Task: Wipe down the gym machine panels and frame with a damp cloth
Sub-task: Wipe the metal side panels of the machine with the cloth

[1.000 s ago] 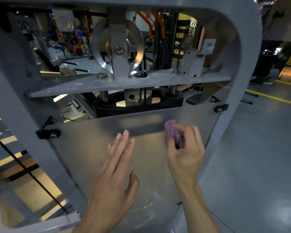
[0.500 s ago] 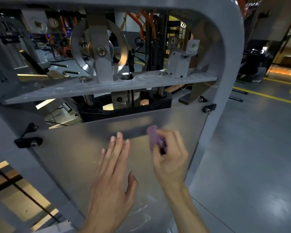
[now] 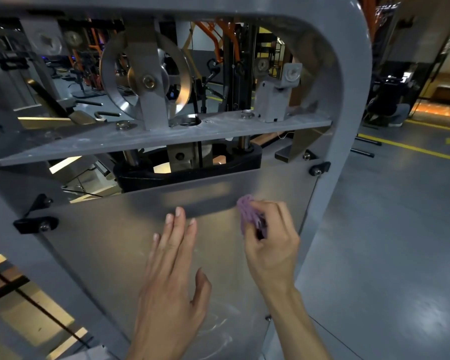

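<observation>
1. A gym floor (image 3: pixel 390 229) of grey concrete with yellow lines is seen to the right of the panel, and other machines are seen behind it.
2. A grey frame (image 3: pixel 348 105) is arched over and around the panel.
3. The brushed metal panel (image 3: pixel 109 245) is fixed below a grey shelf (image 3: pixel 166 136), on which a silver pulley (image 3: pixel 146 81) is mounted.
4. The left hand (image 3: pixel 172 276) is laid flat on the panel, fingers straight and together, nothing held.
5. The right hand (image 3: pixel 273 240) is curled around a bunched purple cloth (image 3: pixel 247 211), which is pressed against the panel near its upper right edge.
6. Black brackets (image 3: pixel 35 224) are bolted at the panel's sides.
</observation>
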Demonstrator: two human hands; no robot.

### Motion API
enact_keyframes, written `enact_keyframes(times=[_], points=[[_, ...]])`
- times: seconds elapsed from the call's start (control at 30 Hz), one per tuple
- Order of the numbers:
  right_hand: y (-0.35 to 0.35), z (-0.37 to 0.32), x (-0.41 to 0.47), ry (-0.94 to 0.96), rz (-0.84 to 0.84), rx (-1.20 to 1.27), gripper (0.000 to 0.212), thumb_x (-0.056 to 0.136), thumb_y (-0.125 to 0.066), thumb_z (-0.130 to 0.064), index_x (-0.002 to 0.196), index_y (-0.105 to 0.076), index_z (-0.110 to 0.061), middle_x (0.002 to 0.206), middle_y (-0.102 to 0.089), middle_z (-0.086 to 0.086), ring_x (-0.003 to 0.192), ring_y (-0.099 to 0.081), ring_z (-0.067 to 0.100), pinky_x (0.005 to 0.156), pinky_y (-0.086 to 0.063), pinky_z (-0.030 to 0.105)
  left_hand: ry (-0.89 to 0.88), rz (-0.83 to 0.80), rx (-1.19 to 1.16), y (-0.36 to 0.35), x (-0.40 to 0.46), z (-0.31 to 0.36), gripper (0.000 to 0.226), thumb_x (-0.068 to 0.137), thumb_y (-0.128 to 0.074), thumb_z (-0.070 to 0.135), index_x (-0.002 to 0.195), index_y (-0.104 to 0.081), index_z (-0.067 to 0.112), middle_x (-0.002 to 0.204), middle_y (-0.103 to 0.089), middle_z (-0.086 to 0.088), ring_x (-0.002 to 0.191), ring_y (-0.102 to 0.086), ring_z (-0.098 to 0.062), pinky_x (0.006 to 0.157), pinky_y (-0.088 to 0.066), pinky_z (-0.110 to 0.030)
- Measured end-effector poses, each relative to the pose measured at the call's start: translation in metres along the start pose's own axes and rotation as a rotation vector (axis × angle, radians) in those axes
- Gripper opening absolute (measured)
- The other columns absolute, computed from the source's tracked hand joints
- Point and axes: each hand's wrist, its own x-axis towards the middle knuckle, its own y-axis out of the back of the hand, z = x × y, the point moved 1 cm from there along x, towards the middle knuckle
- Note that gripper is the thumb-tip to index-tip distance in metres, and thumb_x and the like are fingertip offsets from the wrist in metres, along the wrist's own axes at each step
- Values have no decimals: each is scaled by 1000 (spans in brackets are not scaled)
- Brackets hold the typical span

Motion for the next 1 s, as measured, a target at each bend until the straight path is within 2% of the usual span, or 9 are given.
enact_keyframes(times=[0.1, 0.23, 0.3, 0.4, 0.5, 0.6, 0.73, 0.87, 1.0], points=[[13, 13, 9, 0, 20, -14, 23, 82, -76, 6, 99, -71, -9, 95, -61, -6, 80, -54, -1, 68, -49, 19, 7, 3, 2, -2, 0, 1, 75, 90, -47, 25, 161, -31, 6, 173, -16, -5, 160, -15, -24, 127, -15, -41], [42, 49, 34, -173, 177, -105, 18, 87, -72, 1, 100, -69, -11, 91, -56, -5, 71, -48, 7, 60, -45, 29, 12, 15, 0, -4, -1, 3, 74, 90, -46, 25, 160, -32, 6, 174, -15, -5, 160, -14, -24, 126, -16, -43], [41, 47, 34, -195, 204, -108, 15, 88, -71, -1, 100, -68, -11, 90, -56, -4, 70, -46, 6, 61, -42, 22, 14, 20, -3, -5, -1, 4, 75, 90, -45, 25, 161, -32, 6, 174, -14, -5, 160, -14, -25, 126, -17, -44], [22, 23, 17, -102, 120, -50, 12, 89, -73, -2, 96, -70, -11, 90, -59, -4, 74, -51, 2, 66, -37, 10, 24, 29, -16, -9, -1, 5, 74, 89, -45, 24, 160, -32, 6, 174, -13, -6, 160, -13, -27, 126, -16, -44], [15, 17, 8, -24, 19, -24, 15, 87, -75, -2, 99, -72, -10, 95, -62, -5, 79, -57, 2, 71, -44, 13, 35, 20, -9, -11, 0, 6, 75, 89, -44, 25, 160, -32, 5, 174, -12, -7, 160, -12, -27, 126, -15, -43], [32, 39, 24, -109, 74, -42, 14, 88, -74, -4, 99, -71, -13, 92, -60, -6, 77, -54, 0, 66, -39, 11, 35, 18, -10, -11, 0, 6, 75, 89, -44, 25, 160, -32, 5, 174, -11, -7, 160, -11, -27, 127, -14, -43], [42, 49, 33, -206, 164, -48, 18, 89, -72, -3, 104, -69, -12, 93, -58, -5, 76, -53, 4, 61, -42, 18, 34, 23, -6, -13, 0, 6, 76, 89, -44, 25, 160, -31, 5, 174, -11, -8, 161, -11, -27, 126, -15, -43], [19, 20, 14, -86, 61, -4, 14, 88, -74, -2, 95, -70, -13, 91, -59, -9, 77, -55, 2, 65, -40, 12, 34, 30, -8, -16, 1, 5, 76, 87, -44, 26, 159, -33, 5, 174, -11, -8, 161, -10, -28, 125, -16, -44], [28, 35, 20, -76, 29, -25, 20, 85, -73, 3, 98, -71, -11, 94, -62, -5, 79, -56, 4, 68, -46, 19, 26, 30, -12, -17, 1, 3, 76, 86, -45, 26, 159, -33, 5, 174, -10, -8, 161, -10, -28, 123, -17, -48]])
